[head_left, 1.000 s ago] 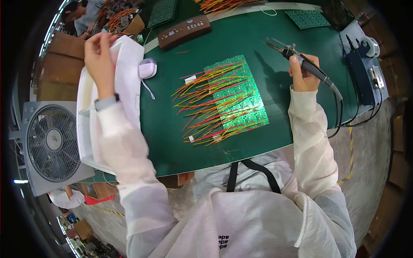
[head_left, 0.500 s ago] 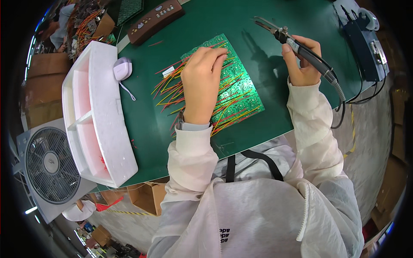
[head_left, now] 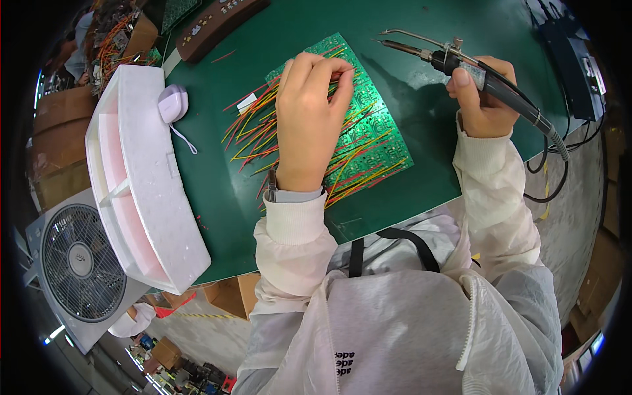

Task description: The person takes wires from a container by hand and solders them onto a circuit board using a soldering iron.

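Observation:
My left hand (head_left: 311, 122) reaches over a green circuit board panel (head_left: 378, 125), its thumb and forefinger pinched together on a thin wire near the panel's upper part. The pinched wire is mostly hidden by the fingers. Many red and yellow wires (head_left: 253, 135) lie across the panel and stick out past its left side. To the right, my right hand (head_left: 486, 99) is wrapped around a soldering iron (head_left: 490, 80) with a thin metal feed tube above its tip. The iron's tip points left and is held above the mat, apart from the panel.
A white foam tray (head_left: 148, 171) with compartments stands at the left, a lilac earbud case (head_left: 172, 104) against it. A brown case (head_left: 220, 26) lies at the back. The blue soldering station (head_left: 573, 69) sits at the far right. Beside the table is a fan (head_left: 80, 260).
My right hand and the soldering iron have moved right and slightly down, the iron now lying flatter. My left hand stays over the panel, still pinched. The view has shifted slightly.

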### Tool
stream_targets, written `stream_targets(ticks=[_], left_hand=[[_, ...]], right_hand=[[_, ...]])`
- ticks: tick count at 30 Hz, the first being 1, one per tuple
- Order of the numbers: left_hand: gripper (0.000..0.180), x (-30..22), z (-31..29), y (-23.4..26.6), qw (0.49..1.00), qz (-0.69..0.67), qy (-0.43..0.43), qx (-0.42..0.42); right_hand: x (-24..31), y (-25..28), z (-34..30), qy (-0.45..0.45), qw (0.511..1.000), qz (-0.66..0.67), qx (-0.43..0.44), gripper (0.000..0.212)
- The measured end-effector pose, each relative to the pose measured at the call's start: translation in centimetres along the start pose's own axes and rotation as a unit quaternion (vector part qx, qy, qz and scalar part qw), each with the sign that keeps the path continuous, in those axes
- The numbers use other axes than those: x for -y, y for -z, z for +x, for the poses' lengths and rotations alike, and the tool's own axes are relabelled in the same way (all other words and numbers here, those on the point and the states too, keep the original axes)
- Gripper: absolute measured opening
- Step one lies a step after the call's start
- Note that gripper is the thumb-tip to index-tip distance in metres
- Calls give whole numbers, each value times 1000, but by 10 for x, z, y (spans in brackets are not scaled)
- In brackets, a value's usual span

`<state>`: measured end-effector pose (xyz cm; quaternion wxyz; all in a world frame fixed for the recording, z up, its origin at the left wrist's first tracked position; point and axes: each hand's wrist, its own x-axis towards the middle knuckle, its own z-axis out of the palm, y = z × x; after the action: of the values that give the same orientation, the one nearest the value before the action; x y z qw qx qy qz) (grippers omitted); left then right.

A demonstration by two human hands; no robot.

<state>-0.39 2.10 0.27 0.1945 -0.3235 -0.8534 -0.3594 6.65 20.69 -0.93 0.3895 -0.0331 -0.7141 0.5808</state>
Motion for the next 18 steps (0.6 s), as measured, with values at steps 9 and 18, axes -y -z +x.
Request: stream_targets(ticks=[9, 18], left_hand=[[10, 0, 0, -2, 999, -39, 7, -11], [10, 1, 0, -2, 999, -40, 22, -2]], right_hand=[[10, 2, -2, -25, 998, 44, 35, 22], [15, 0, 0, -41, 996, 15, 72, 20]])
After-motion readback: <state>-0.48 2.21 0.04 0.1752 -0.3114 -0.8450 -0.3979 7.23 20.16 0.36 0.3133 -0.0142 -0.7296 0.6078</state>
